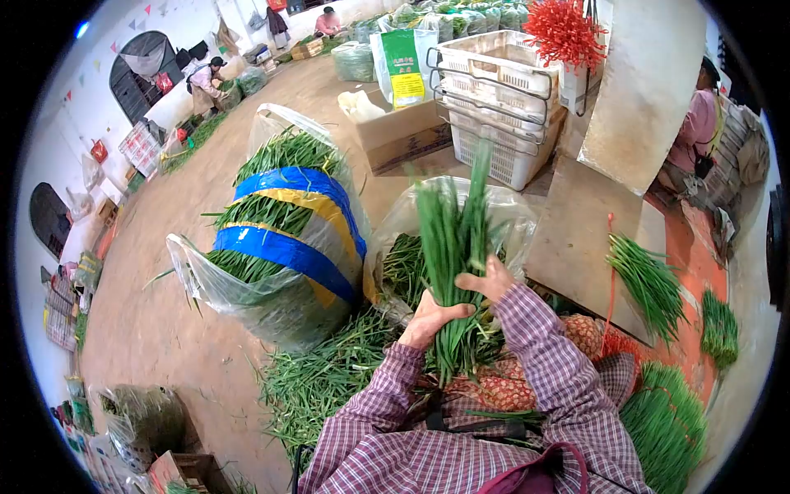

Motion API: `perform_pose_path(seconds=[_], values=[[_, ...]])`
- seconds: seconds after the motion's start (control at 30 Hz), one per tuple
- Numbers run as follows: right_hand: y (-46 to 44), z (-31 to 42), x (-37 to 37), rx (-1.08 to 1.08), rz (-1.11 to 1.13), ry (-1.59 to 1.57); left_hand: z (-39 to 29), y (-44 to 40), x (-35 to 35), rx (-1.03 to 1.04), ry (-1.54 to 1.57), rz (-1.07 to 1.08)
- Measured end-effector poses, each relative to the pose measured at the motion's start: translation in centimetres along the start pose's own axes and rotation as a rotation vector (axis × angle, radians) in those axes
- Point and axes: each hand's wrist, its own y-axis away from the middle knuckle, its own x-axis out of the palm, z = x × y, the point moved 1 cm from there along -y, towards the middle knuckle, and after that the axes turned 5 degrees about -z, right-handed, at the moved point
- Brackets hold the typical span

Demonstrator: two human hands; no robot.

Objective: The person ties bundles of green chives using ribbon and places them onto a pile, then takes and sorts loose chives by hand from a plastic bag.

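Note:
My left hand (436,319) is closed round the lower part of a bunch of garlic chives (444,235), with the thumb across the front. My right hand (487,280) grips the same bunch from the right, a little higher up. The fingers behind the leaves are hidden. The upper leaves are blurred by motion. Behind the bunch, a clear plastic bag (514,216) stands with more green leaves inside. Loose leaves (329,379) lie heaped on the floor, left of my lap.
A full plastic bag bound with blue and yellow tape (284,247) stands at left. White crates (494,152) and a cardboard box (403,136) are ahead. At right, a tied chive bundle (646,284) lies beside a board (568,239). Other people work farther off.

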Motion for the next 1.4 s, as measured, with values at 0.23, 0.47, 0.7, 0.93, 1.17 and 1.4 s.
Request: perform_pose_path(seconds=[0.23, 0.47, 0.7, 0.93, 1.17, 1.4], values=[[-4.6, 0.7, 0.2, -0.052, -0.241, -0.206, -1.1, -1.3, 0.9, 0.231, -0.239, 0.046], [0.2, 6.2, -3.3, 0.006, -0.431, -0.294, -6.6, 2.3, -1.3, 0.521, -0.475, -0.047], [-5.1, -0.7, -4.3, -0.079, -0.36, -0.13, -6.2, 7.2, -0.9, -0.032, 0.16, 0.312], [0.3, 2.1, -0.1, -0.187, -0.106, -0.059, -0.8, 2.8, 2.0, -0.428, 0.872, 0.546], [5.8, 1.4, 5.8, -1.348, 0.001, 0.61, 0.6, 3.4, -0.6, -0.409, 1.418, 0.374], [7.6, -1.9, 7.7, -1.36, 0.086, 0.824, 1.2, 3.3, -2.8, -0.405, 0.781, 0.133]])
